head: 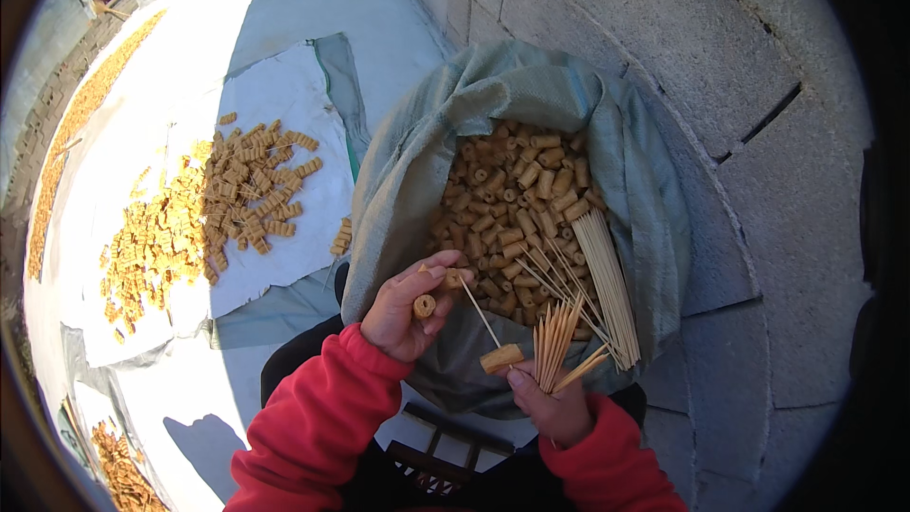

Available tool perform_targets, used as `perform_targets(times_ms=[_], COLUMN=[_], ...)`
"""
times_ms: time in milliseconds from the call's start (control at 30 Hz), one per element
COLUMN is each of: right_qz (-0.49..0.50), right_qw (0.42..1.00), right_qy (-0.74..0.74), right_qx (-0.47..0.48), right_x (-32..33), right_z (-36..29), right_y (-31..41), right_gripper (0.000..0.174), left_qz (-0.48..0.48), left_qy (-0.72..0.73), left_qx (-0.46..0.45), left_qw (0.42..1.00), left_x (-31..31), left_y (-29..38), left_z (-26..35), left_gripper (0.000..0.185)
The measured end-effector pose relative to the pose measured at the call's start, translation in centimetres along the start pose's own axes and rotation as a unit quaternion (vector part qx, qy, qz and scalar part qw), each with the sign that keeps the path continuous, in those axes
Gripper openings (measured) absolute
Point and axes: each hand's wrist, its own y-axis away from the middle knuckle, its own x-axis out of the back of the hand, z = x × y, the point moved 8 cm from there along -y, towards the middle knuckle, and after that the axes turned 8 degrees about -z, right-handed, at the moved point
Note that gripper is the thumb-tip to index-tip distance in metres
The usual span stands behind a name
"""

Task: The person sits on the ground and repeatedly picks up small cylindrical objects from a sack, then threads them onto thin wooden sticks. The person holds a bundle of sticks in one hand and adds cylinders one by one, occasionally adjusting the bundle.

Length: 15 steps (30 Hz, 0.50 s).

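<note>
My left hand [410, 302] holds several short tan hollow tube pieces [424, 306] above the sack. One of them touches, or nearly touches, the tip of a thin bamboo stick [479, 311]. A tube piece [502, 359] is threaded crosswise on that stick, close to my right hand [547, 402]. The right fingers grip the stick's lower end, along with a fanned bundle of pointed bamboo skewers [557, 341]. Below both hands, an open woven plastic sack [405, 178] is filled with loose tube pieces [526, 220]. A bundle of thin bamboo sticks [604, 284] lies on them at the right.
To the left, a heap of skewered tube pieces [245, 181] covers part of a white sheet [284, 92], half in sunlight. More pieces lie along the far left ground [92, 110] and lower left [124, 469]. A block wall [711, 50] bounds the right. A dark slatted frame [434, 451] is below.
</note>
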Motion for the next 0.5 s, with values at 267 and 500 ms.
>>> perform_targets(times_ms=[267, 500], right_qz=[-0.029, -0.003], right_qw=[0.999, 0.997], right_qy=[0.033, 0.071], right_qx=[-0.001, 0.023], right_x=[-0.74, -0.6], right_z=[0.13, -0.17], right_y=[-0.07, -0.18], right_gripper=[0.022, 0.021], left_qz=[-0.005, -0.004], left_qy=[0.007, 0.036], left_qx=[-0.02, -0.037], left_qw=[1.0, 0.999], left_x=[0.02, 0.29], left_y=[0.32, 0.3], left_z=[-0.05, -0.16], left_gripper=[0.03, 0.033])
